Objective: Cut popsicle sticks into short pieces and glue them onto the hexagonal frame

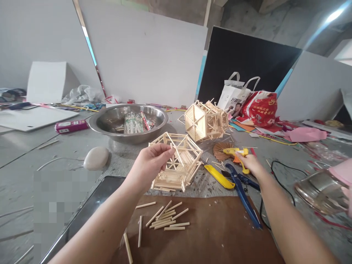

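Observation:
My left hand (154, 157) is closed in a pinch on a short wooden stick (172, 146), mostly hidden by the fingertips. It hovers at the near side of a polygonal frame of light wooden sticks (189, 148), which partly shows behind the hand. In my right hand (249, 163) is a yellow hot glue gun (233, 150), its nozzle pointing left above a brown pleated paper piece (220, 156). A larger stick structure (205, 121) lies tilted behind the frame. Several loose cut sticks (165, 218) are scattered on a brown mat (217, 227).
A yellow utility knife (220, 176) and blue-handled cutters (242, 198) lie right of the frame. Behind stands a metal basin (129, 136) holding packaged sticks. A pale stone-like object (96, 158) and a dark tablet-like panel (90, 212) are left. A black cable (286, 172) curls at right.

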Action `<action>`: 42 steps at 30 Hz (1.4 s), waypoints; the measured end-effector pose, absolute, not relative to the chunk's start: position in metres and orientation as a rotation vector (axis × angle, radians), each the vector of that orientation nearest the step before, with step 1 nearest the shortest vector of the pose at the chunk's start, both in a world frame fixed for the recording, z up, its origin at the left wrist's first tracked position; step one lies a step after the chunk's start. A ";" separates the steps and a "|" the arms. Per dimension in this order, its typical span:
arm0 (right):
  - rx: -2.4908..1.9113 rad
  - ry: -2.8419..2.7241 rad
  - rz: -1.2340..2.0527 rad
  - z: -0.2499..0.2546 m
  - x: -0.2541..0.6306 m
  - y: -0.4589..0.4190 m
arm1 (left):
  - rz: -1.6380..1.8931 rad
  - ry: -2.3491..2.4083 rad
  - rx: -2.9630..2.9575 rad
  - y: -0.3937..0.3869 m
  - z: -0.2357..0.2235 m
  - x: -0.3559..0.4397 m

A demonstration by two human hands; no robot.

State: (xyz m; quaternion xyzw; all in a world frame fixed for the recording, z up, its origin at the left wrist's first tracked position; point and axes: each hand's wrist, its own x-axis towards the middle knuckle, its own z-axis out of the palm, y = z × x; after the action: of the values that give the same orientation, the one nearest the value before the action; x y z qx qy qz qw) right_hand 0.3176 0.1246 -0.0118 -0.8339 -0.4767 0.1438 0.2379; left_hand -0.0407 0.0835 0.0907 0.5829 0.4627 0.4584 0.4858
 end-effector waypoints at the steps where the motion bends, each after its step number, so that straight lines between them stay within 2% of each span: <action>1: -2.417 -1.334 0.308 -0.009 0.318 0.124 | 1.115 1.118 1.417 0.083 0.091 -0.041; 3: -2.630 -1.347 0.154 0.001 0.317 0.119 | 1.112 1.105 1.415 0.083 0.092 -0.041; 6: -2.618 -1.360 -0.057 0.027 0.306 0.107 | 1.085 1.077 1.404 0.081 0.093 -0.042; 9: -2.145 -1.485 -0.265 0.059 0.276 0.091 | 1.004 1.038 1.444 0.080 0.092 -0.044; 13: -1.393 -1.890 -0.151 0.099 0.206 0.070 | 0.862 1.046 1.589 0.078 0.090 -0.044; 16: -1.178 -2.223 -0.040 0.114 0.157 0.059 | 0.766 1.080 1.809 0.075 0.091 -0.043; 21: -1.251 -2.589 -0.227 0.120 0.125 0.055 | 0.636 1.109 2.089 0.071 0.093 -0.041; 25: -1.217 -2.790 -0.290 0.127 0.125 0.054 | 0.672 1.095 2.104 0.070 0.091 -0.040; 33: -1.436 -2.757 -0.273 0.131 0.116 0.051 | 0.811 1.094 2.008 0.069 0.089 -0.035; 37: -1.519 -2.756 -0.088 0.130 0.115 0.056 | 0.857 1.091 1.909 0.069 0.092 -0.033; 42: -1.627 -2.520 0.649 0.120 0.127 0.083 | 1.048 1.280 1.984 0.073 0.090 -0.037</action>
State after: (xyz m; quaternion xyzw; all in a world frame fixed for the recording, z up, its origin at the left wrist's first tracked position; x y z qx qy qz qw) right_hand 0.1271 0.0830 0.1196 -0.5297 -0.8206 0.2114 0.0361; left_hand -0.0368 0.0734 0.0895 0.7382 0.4764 0.3899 0.2758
